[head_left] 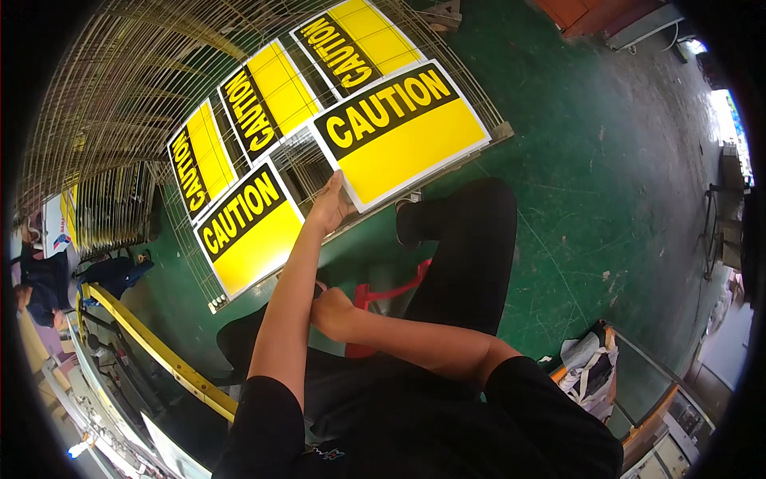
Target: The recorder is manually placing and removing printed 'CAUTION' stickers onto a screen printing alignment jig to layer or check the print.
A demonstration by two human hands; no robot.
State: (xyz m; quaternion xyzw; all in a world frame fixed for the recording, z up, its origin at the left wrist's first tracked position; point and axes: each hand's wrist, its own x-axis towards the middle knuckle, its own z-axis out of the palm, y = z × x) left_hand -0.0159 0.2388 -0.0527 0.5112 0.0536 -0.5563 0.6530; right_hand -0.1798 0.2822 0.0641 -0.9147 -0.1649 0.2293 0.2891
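Note:
My left hand (329, 207) reaches to the wire rack (351, 231) and grips the lower left edge of a yellow sign (415, 156) with a black lettered band and white border. That sign lies tilted at the rack's near right, partly over its neighbours. Another such sign (259, 247) lies to the left of the hand, across a gap of bare wires. Behind these are three more, a left sign (215, 148), a middle sign (279, 84) and a right sign (371, 36). My right hand (333, 313) is closed beside my left forearm; its fingertips are hidden.
Many stacked wire shelves (136, 64) rise at the far left. A yellow metal bar (163, 351) runs along my left. Between my legs is a red frame (391, 291) on the green floor (574, 215). Lower right, a bin (590, 367) holds crumpled material. A person (40, 279) is at far left.

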